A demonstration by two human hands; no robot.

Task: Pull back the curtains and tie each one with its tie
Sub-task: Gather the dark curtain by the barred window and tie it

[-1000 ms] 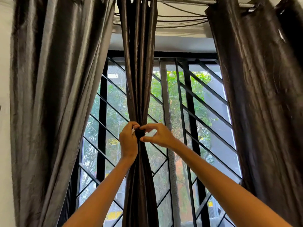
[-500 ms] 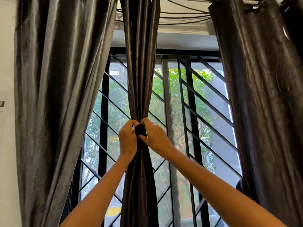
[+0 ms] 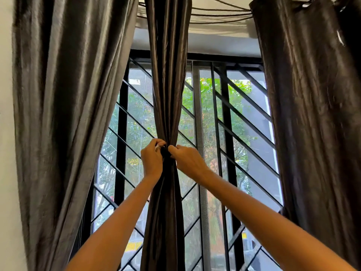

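Note:
A dark grey satin middle curtain [image 3: 168, 75] hangs gathered into a narrow bunch before the window. A dark tie [image 3: 166, 153] cinches it at its waist. My left hand [image 3: 152, 160] pinches the tie from the left, fingers curled on it. My right hand [image 3: 187, 160] grips the tie from the right, thumb and fingers closed on it. A left curtain [image 3: 64, 114] and a right curtain [image 3: 312, 114] hang loose and full, with no tie visible on them.
A window with a black diagonal grille [image 3: 244, 118] stands behind the curtains, with green trees outside. A pale wall [image 3: 7, 173] borders the left curtain. Thin cords [image 3: 218, 13] run along the top between curtains.
My right hand has closed in onto the tie from an open-fingered pose and both hands have tightened at the waist of the middle curtain. The view has tilted slightly down.

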